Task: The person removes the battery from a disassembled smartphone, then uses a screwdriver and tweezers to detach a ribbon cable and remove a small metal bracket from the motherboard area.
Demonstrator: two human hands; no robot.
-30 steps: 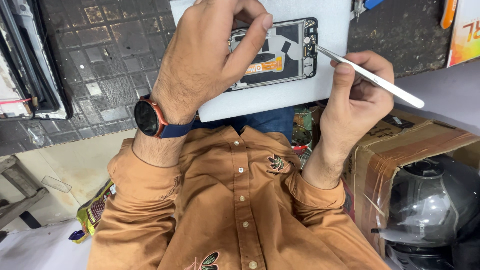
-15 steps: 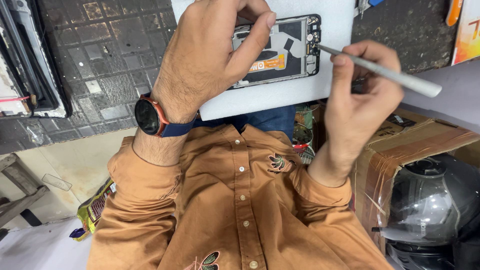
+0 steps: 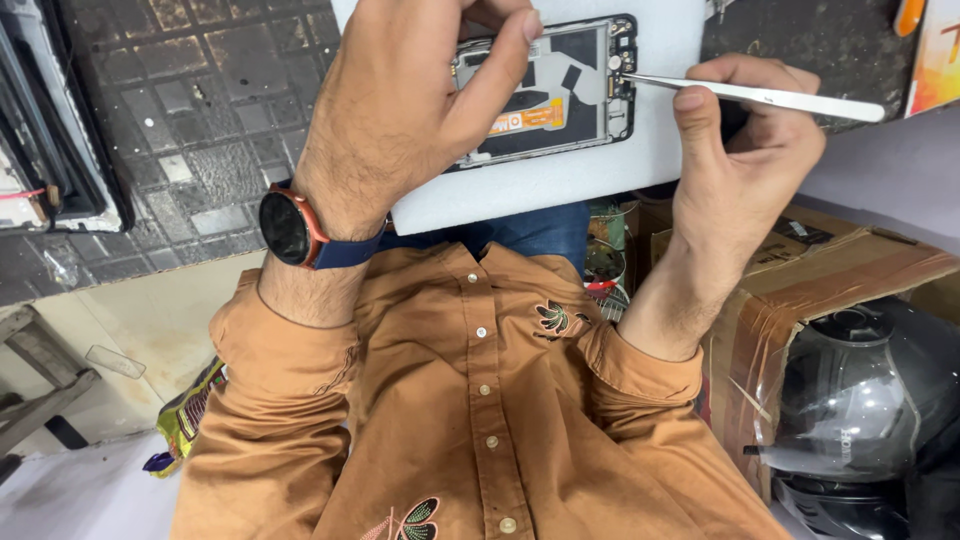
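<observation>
A small orange rectangular label (image 3: 527,119) sits inside the opened phone frame, partly behind a finger. A brown cardboard box (image 3: 850,275) stands at the right, with clear plastic wrapping just below it. A yellow-green printed wrapper (image 3: 185,420) lies low at the left, beside the sleeve.

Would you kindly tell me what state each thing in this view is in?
Phone: back cover off, insides exposed, lying on the white pad.
Tweezers: held in the right hand, tip at the phone's top corner.
Left hand: pressing down on the phone, fingers steadying it.
Wristwatch: strapped on the left wrist, screen dark.
Cardboard box: closed.
</observation>
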